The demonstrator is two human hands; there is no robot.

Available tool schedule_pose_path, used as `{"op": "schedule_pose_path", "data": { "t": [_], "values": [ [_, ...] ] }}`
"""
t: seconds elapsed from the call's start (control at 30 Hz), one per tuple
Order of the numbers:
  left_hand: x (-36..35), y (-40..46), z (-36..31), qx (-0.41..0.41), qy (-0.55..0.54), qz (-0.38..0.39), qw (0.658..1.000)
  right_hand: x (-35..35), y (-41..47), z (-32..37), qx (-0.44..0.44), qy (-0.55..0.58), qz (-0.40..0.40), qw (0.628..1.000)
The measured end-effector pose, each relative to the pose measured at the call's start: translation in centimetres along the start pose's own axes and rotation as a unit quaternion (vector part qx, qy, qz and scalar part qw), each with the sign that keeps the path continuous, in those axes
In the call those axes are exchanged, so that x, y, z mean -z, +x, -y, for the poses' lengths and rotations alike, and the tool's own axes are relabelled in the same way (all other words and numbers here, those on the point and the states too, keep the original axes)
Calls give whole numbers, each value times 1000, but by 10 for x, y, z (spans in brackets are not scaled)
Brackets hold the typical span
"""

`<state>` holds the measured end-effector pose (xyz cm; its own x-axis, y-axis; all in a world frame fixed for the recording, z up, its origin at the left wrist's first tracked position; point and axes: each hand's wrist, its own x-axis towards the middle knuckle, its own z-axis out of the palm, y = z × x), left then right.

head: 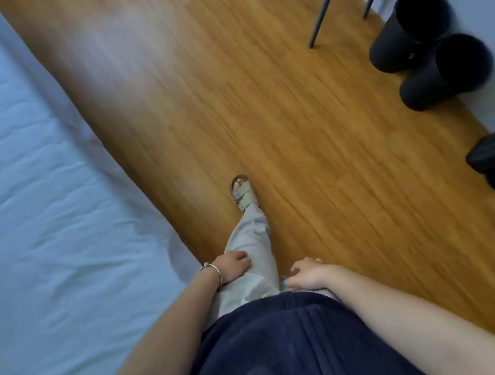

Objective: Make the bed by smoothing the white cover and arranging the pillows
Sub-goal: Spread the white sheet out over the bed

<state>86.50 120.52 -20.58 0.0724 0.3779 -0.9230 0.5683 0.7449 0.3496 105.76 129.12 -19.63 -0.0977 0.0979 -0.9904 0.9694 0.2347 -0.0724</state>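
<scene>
Hands idle: left hand (232, 266) loosely curled against trouser leg (252, 252), right hand (307, 272) relaxed, both holding nothing. White cover (28, 197) wrinkled, left of wooden floor (242, 106). No readable writing; two black bins (429, 49) by wall.

1. No text, label, brand, number or sign can be read anywhere in the view.
2. The white cover (23, 205) on the bed is plain.
3. The two black bins (427, 47) by the wall show no readable marking.
</scene>
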Motion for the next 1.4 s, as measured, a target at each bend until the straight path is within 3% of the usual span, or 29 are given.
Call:
{"op": "schedule_pose_path", "data": {
  "t": [0.13,0.23,0.37,0.53,0.67,0.8,0.93,1.03,1.23,1.4],
  "values": [
    [111,22,-35,-6,-110,-56,992,125,24,41,17,-35,-35,999],
    [189,29,-60,-20,-192,-121,974,216,20,88,47,-88,-106,989],
    [268,33,-74,-11,-225,-190,956,312,25,168,104,-107,-154,977],
    [357,53,-59,38,-275,-203,939,409,46,278,160,-222,-132,953],
    [445,68,-35,86,-362,-265,890,486,76,367,172,-308,-72,933],
    [517,47,-15,153,-474,-389,775,549,70,490,255,-356,-91,895],
    [555,18,11,191,-590,-477,623,545,49,612,352,-438,-54,826],
    [564,-7,40,210,-642,-494,548,518,31,676,403,-474,-32,782],
    [535,-81,144,285,-660,-529,452,414,-4,792,441,-586,20,679],
    [488,-161,275,341,-632,-565,407,297,-34,876,486,-617,8,619]
  ]
}}
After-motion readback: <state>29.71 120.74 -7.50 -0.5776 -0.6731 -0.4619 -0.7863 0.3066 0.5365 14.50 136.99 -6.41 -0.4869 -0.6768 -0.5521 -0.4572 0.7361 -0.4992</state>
